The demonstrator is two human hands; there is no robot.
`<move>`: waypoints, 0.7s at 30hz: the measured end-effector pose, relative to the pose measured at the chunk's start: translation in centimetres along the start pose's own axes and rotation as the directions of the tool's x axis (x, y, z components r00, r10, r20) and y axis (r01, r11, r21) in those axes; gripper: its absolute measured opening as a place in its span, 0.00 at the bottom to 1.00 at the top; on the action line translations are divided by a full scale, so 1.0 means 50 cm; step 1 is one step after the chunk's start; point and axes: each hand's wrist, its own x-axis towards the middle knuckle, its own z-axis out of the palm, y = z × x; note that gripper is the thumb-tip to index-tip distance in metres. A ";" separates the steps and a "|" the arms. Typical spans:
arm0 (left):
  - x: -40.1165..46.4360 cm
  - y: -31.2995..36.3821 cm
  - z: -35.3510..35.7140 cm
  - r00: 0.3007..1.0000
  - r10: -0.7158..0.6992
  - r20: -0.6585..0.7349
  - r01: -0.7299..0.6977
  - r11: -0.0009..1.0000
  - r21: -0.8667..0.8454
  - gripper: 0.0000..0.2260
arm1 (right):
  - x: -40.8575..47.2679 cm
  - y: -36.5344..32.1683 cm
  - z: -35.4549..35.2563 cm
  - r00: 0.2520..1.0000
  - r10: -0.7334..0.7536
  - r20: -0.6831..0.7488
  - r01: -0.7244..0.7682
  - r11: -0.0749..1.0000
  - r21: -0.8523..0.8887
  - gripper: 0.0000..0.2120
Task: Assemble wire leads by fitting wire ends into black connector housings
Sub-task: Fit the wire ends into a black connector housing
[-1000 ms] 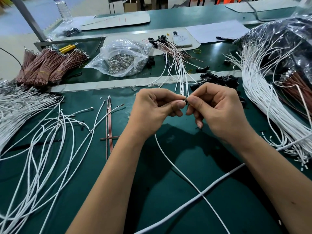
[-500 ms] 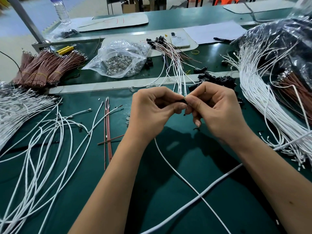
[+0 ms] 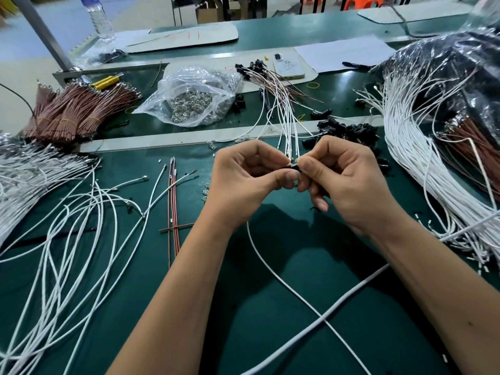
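Both hands pinch one black connector housing (image 3: 293,167): left hand (image 3: 243,180) and right hand (image 3: 349,182) meet fingertip to fingertip (its white wire (image 3: 273,269) trails below).

Matt dark-green mat on the counter (image 3: 270,320), smooth, edged by a dull pale metal strip (image 3: 151,143). Smooth white plastic insulation on the loose wires (image 3: 67,239) and the big bundle (image 3: 411,147), brown-red insulation on the bundled leads (image 3: 73,115) with bright metal crimp tips, and glossy black plastic on the connector housings (image 3: 349,131) and on the small housing (image 3: 293,167) pinched between both hands. Crinkled clear plastic film on the bag (image 3: 194,85) of shiny metal terminals, glossy wrinkled film over the dark sack (image 3: 460,63), matt white paper on the sheet (image 3: 343,51), clear ribbed plastic on the bottle (image 3: 100,20).
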 end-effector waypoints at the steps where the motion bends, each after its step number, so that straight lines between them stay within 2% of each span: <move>1: 0.000 0.002 0.001 1.000 -0.003 0.000 0.003 1.000 -0.013 0.10 | -0.001 -0.001 0.002 1.000 -0.002 -0.002 0.002 1.000 0.021 0.08; 4: -0.002 0.004 0.004 1.000 0.013 -0.011 -0.013 1.000 -0.010 0.09 | -0.002 -0.003 0.005 1.000 0.005 -0.008 -0.004 0.997 0.078 0.08; 8: -0.001 0.001 0.010 0.998 0.052 -0.036 -0.050 0.997 0.061 0.09 | -0.001 0.006 0.009 0.998 0.027 -0.054 -0.023 0.998 0.064 0.09; 11: -0.001 -0.004 0.016 0.993 0.103 -0.063 -0.091 0.981 0.172 0.09 | 0.000 0.016 0.010 0.997 0.025 -0.080 -0.024 1.000 0.015 0.10; 17: 0.005 -0.002 0.016 0.997 0.035 -0.075 -0.028 0.995 0.091 0.04 | 0.004 0.018 0.006 0.990 -0.076 -0.121 0.069 0.996 -0.056 0.09; 21: 0.006 -0.003 0.014 0.996 0.029 -0.084 -0.019 0.993 0.117 0.04 | 0.008 0.015 -0.009 0.985 -0.152 -0.078 0.132 0.967 -0.220 0.03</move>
